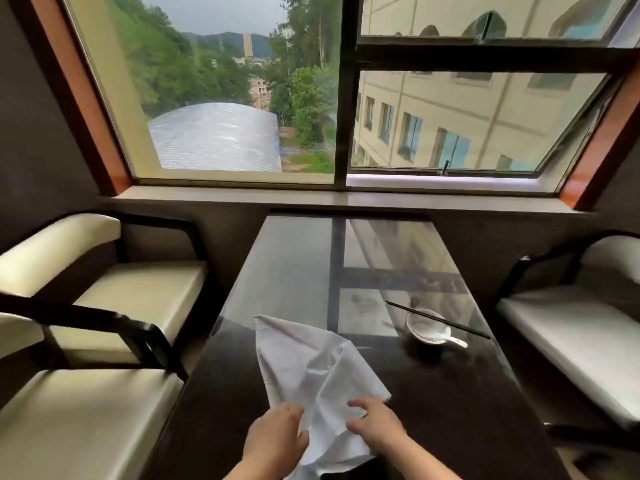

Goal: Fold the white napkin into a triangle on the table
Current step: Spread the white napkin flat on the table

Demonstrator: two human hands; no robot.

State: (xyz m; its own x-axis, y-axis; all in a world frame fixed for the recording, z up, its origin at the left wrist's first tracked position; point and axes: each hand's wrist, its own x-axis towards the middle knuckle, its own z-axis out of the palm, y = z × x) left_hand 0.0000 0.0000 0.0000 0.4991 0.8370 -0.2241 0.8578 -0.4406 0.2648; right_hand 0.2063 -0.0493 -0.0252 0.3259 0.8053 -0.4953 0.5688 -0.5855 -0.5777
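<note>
A crumpled white napkin [311, 368] lies on the near part of the dark glossy table [450, 410], one corner stretching away to the upper left. My left hand [277, 434] grips its near left edge. My right hand [375, 422] pinches the cloth on the near right side. The napkin's lowest part hangs bunched between my two wrists, and its folds hide how the layers lie.
A small white bowl [427, 330] with a white spoon [453, 340] sits to the right, black chopsticks [440, 320] resting across it. Cream-cushioned chairs [114, 299] flank the table on both sides. A window sill [346, 199] runs along the far end.
</note>
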